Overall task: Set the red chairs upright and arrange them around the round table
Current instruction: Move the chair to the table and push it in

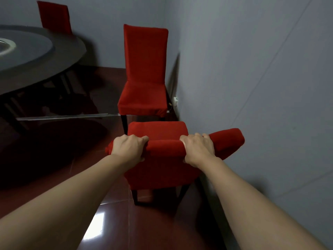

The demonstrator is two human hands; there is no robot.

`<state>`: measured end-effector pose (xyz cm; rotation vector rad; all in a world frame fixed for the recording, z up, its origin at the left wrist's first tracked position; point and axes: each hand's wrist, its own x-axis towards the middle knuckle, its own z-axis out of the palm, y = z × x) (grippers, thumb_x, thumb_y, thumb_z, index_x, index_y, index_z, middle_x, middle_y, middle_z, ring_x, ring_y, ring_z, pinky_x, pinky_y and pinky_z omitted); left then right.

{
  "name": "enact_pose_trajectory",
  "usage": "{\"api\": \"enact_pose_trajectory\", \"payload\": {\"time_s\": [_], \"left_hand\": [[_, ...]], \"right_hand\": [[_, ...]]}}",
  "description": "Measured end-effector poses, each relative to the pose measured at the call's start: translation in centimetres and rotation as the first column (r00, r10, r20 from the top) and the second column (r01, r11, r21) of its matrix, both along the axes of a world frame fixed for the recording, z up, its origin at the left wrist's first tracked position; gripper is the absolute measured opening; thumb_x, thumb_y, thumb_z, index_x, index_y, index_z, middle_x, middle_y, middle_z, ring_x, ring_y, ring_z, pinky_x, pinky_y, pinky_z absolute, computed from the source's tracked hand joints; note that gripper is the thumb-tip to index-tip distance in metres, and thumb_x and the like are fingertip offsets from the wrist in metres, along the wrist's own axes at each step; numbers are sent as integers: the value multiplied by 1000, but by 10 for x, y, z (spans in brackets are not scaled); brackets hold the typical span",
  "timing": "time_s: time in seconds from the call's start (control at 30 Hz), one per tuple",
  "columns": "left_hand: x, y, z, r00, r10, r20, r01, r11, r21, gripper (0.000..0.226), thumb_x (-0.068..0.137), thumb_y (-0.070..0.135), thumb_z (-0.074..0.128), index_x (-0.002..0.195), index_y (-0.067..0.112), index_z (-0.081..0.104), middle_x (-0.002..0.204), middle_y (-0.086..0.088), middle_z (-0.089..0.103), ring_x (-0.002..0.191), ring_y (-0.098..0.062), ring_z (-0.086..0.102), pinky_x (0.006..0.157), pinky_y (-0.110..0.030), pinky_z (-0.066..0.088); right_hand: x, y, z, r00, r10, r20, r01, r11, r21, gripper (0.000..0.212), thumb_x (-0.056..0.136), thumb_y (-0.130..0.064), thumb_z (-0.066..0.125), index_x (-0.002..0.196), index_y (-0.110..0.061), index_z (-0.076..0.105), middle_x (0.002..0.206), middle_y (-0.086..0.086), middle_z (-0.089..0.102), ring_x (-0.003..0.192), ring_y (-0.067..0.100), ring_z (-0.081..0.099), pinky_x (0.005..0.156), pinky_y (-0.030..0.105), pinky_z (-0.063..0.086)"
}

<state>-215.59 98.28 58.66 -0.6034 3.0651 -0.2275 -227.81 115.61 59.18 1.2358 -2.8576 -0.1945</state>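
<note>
1. Grey walls [252,69] close off a corner of the room, and glossy dark red floor tiles [115,222] throw back a bright patch of light near the bottom edge of the view.
2. At the left edge stands the round table [59,56], dark-topped, with a raised round turntable [27,46] on it and dark legs underneath.
3. Nearest the camera, a red chair [162,170] stands upright on its dark legs just beside the right-hand wall, its back toward the person and its seat pointing away.
4. The left hand [128,147] grasps the top edge of that chair's back near its left corner – fingers curled over the far side, thumb on the near side.
5. The right hand [198,150] grips the same top edge further right, fingers wrapped over it; the right corner of the back sticks out past the hand toward the wall.
6. Both bare forearms reach in from the lower corners of the view.
7. A second red chair [144,73] stands upright just beyond the held one, also beside the wall – its seat faces the camera, and its front edge comes near the held chair's seat.
8. A third red chair [54,17] shows only its back, rising behind the far edge of the table.
9. A pale metal strip [66,117] lies across the floor between the table's legs and the second chair.
10. A small white fitting [175,100] sits low on the wall beside the second chair's seat.
</note>
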Motion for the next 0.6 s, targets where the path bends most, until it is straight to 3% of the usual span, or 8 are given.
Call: {"api": "enact_pose_trajectory", "payload": {"time_s": [0.13, 0.37, 0.6], "left_hand": [[-6, -2, -4, 999, 10, -33, -10, 1000, 13, 46, 78, 46, 71, 115, 31, 50, 101, 5, 65, 94, -22, 64, 62, -30, 36], [-2, -3, -3, 1000, -1, -28, 4, 997, 82, 47, 77, 43, 73, 116, 32, 50, 109, 6, 62, 101, -21, 60, 66, -32, 35], [7, -4, 2, 1000, -3, 23, 1, 995, 97, 51, 77, 44, 73, 119, 30, 49, 114, 6, 60, 108, -21, 57, 74, -36, 36]], "right_hand": [[-12, -6, 4, 1000, 18, -22, -18, 1000, 13, 34, 78, -26, 74, 105, -24, 54, 100, -1, 63, 100, 22, 56, 83, 35, 36], [-3, -8, 5, 999, -11, -34, 13, 999, 40, 34, 79, -23, 74, 107, -23, 56, 102, 1, 64, 101, 22, 57, 77, 32, 33], [15, -4, 2, 998, -42, -45, 44, 998, 38, 38, 79, -25, 74, 111, -22, 54, 103, 1, 63, 102, 22, 56, 79, 33, 35]]}}
